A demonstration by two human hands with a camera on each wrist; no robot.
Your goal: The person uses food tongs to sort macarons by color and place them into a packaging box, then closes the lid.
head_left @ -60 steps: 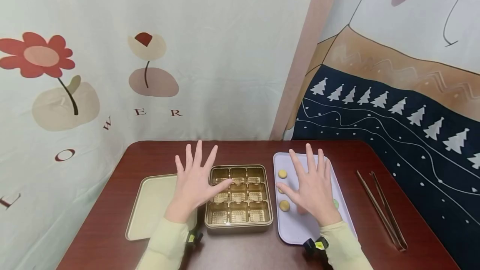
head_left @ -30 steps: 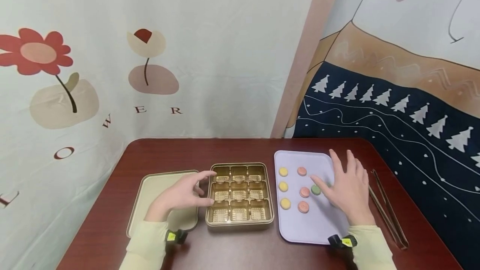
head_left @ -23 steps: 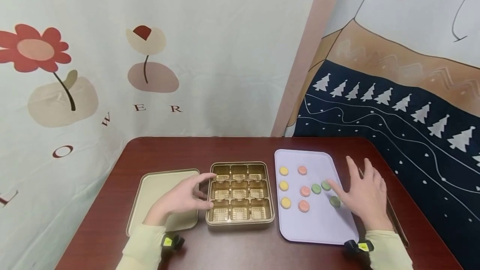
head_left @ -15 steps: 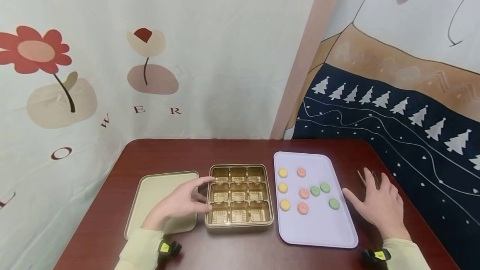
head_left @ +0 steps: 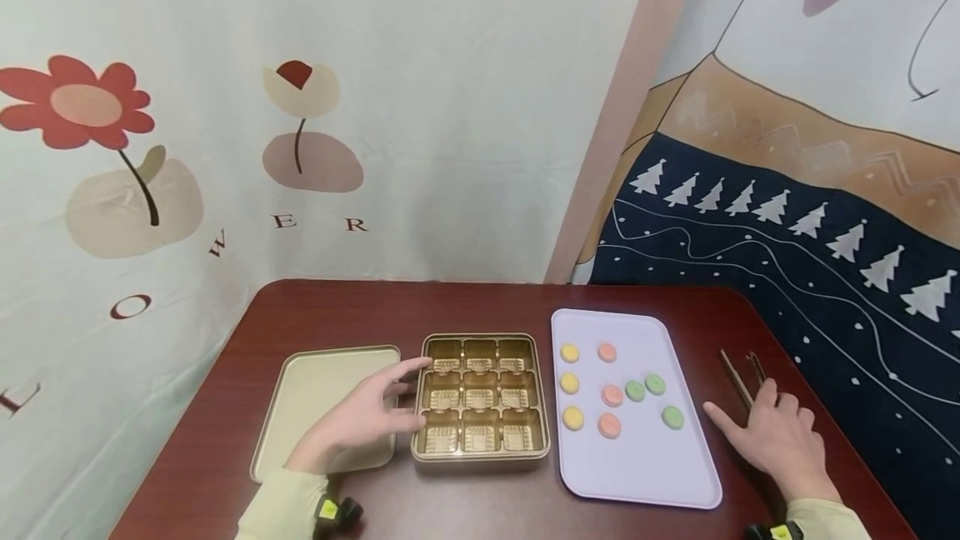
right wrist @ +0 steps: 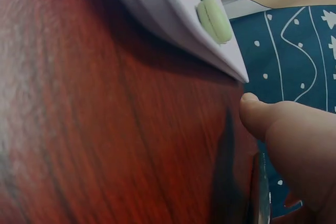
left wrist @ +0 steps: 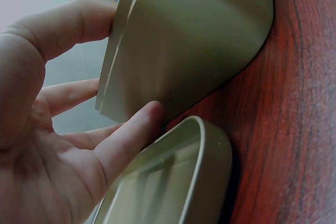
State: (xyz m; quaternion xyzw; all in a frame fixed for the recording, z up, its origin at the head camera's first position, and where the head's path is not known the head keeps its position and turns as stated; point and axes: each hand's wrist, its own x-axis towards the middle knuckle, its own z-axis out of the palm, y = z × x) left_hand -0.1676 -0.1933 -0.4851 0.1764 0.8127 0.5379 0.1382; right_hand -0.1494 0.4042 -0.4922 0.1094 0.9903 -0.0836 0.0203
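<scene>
A gold square tin (head_left: pixel 480 458) with a gold insert of several compartments stands mid-table; the compartments hold nothing. My left hand (head_left: pixel 363 419) is at its left side, thumb and fingers spread; in the left wrist view a fingertip touches the tin's rim (left wrist: pixel 118 51). Under that hand lies a flat gold lid (head_left: pixel 315 390). To the right, a lilac tray (head_left: pixel 637 473) bears three yellow macarons (head_left: pixel 570 383), three pink macarons (head_left: pixel 612 395) and three green macarons (head_left: pixel 672 417). My right hand (head_left: pixel 783 444) hovers over metal tongs (head_left: pixel 737 377), partly hidden beneath it, with its thumb stretched out left.
The dark red wooden table (head_left: pixel 480 515) has rounded back corners. A pale printed curtain (head_left: pixel 450 148) hangs behind it, and a dark blue cloth with white trees (head_left: pixel 720 252) hangs along the right side.
Both hands were raised and spread over the table. The left has come down beside the tin; the right has moved right, off the tray, and lowered over the tongs.
</scene>
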